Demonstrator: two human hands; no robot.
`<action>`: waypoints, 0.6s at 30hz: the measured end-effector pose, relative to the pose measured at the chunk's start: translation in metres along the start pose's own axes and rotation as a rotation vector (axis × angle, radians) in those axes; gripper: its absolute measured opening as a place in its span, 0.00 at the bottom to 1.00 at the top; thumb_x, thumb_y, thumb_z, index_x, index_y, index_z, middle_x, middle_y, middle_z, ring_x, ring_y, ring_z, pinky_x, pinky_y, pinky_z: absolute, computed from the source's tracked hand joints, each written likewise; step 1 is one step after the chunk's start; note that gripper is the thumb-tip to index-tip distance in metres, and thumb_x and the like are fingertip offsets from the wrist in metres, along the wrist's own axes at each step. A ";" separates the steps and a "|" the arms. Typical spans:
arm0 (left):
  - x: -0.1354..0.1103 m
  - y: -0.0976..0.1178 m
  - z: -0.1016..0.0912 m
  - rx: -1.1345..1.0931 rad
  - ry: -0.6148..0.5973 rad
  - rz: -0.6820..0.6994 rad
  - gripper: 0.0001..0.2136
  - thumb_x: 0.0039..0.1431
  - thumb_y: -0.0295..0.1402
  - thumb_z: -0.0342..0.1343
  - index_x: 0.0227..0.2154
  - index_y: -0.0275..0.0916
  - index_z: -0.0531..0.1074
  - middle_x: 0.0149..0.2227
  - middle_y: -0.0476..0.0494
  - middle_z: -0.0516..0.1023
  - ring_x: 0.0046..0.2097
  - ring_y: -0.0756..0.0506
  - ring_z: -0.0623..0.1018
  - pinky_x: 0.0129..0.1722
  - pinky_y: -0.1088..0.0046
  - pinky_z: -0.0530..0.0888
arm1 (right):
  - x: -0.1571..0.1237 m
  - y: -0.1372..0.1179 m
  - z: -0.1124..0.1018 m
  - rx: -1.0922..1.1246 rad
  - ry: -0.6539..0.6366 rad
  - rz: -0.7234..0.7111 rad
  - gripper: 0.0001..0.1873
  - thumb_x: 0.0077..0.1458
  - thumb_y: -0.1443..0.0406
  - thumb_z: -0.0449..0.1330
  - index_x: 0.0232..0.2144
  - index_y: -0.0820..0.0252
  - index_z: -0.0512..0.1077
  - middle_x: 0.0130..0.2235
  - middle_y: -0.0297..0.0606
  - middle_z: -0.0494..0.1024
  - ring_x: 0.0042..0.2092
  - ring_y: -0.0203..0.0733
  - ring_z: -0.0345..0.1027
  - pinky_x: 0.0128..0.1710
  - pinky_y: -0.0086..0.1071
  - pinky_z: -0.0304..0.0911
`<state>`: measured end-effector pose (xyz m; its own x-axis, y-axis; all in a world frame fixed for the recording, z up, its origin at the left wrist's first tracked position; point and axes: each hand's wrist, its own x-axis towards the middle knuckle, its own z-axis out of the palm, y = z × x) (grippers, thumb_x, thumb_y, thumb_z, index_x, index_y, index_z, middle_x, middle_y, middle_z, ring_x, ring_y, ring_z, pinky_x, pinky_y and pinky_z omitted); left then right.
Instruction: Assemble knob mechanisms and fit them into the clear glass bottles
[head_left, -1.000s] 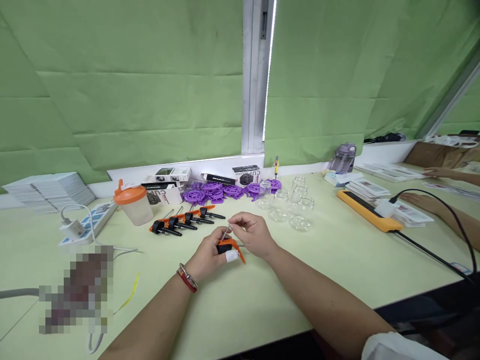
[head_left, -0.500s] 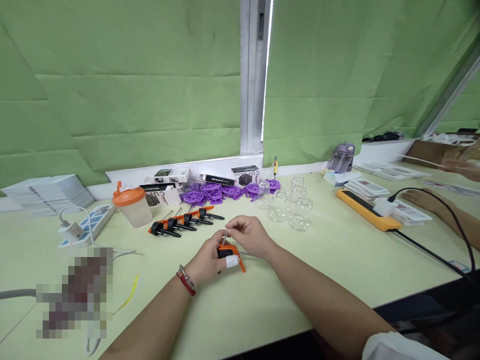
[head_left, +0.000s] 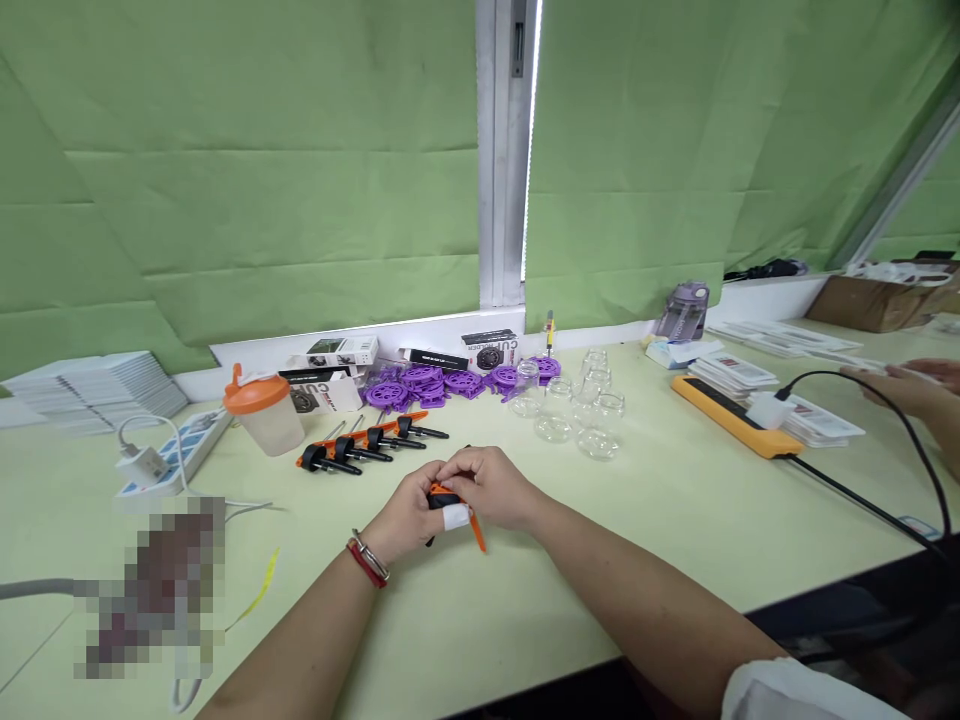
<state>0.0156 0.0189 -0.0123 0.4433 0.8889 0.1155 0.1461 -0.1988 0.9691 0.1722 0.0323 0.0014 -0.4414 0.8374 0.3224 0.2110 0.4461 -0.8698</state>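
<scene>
Over the near middle of the table, my left hand (head_left: pixel 409 512) is closed around an orange and black plastic part (head_left: pixel 444 498); the thumb has a white wrap. An orange arm of the part sticks out below the thumb. My right hand (head_left: pixel 491 487) has its fingers bent in and pressed to the part's top and right side. Those fingers hide what they grip there. Ahead and to the left lies a row of several similar orange and black parts (head_left: pixel 375 440) with metal rods.
Behind lie purple plastic wheel-like pieces (head_left: pixel 422 382) and cup holder boxes (head_left: pixel 491 350). Clear round containers (head_left: pixel 598 440) stand right of centre. An orange-lidded cup (head_left: pixel 266 410) and white power strip (head_left: pixel 187 450) are left. At right are an orange power strip (head_left: pixel 739 420) and another person's hand (head_left: pixel 900 385).
My right fingers have come down from the upright metal rod's tip onto the part, and the rod is now hidden. At right, the other person's hands have moved.
</scene>
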 end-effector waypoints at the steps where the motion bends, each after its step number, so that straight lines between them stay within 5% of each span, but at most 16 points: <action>1: 0.000 -0.001 -0.001 0.008 0.006 0.009 0.15 0.47 0.34 0.63 0.36 0.36 0.67 0.34 0.47 0.72 0.35 0.49 0.71 0.36 0.72 0.69 | 0.000 -0.001 -0.001 -0.037 -0.019 -0.029 0.12 0.50 0.74 0.54 0.29 0.59 0.77 0.34 0.36 0.77 0.37 0.37 0.70 0.39 0.32 0.65; 10: 0.003 -0.005 -0.006 -0.029 -0.019 0.046 0.23 0.45 0.33 0.64 0.46 0.38 0.68 0.47 0.41 0.73 0.47 0.44 0.72 0.48 0.68 0.68 | 0.001 0.003 -0.005 -0.372 -0.200 -0.275 0.14 0.58 0.70 0.51 0.39 0.56 0.75 0.43 0.39 0.74 0.46 0.41 0.64 0.48 0.40 0.58; 15: 0.006 -0.007 -0.012 -0.013 0.250 -0.124 0.23 0.44 0.38 0.64 0.44 0.37 0.72 0.35 0.45 0.76 0.33 0.48 0.73 0.33 0.74 0.70 | 0.003 0.002 -0.013 -0.485 0.154 -0.371 0.13 0.57 0.71 0.51 0.40 0.59 0.73 0.42 0.42 0.73 0.45 0.44 0.62 0.47 0.42 0.56; 18: 0.007 -0.010 -0.019 -0.022 0.428 -0.222 0.21 0.43 0.42 0.64 0.39 0.36 0.73 0.27 0.51 0.71 0.23 0.53 0.67 0.21 0.77 0.65 | 0.007 0.013 -0.022 -0.433 0.399 -0.290 0.13 0.59 0.69 0.48 0.42 0.61 0.71 0.40 0.43 0.73 0.44 0.43 0.63 0.46 0.39 0.58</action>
<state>0.0007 0.0351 -0.0165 -0.0008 0.9998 -0.0196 0.1753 0.0194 0.9843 0.1909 0.0511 0.0006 -0.1932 0.6800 0.7073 0.5014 0.6881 -0.5245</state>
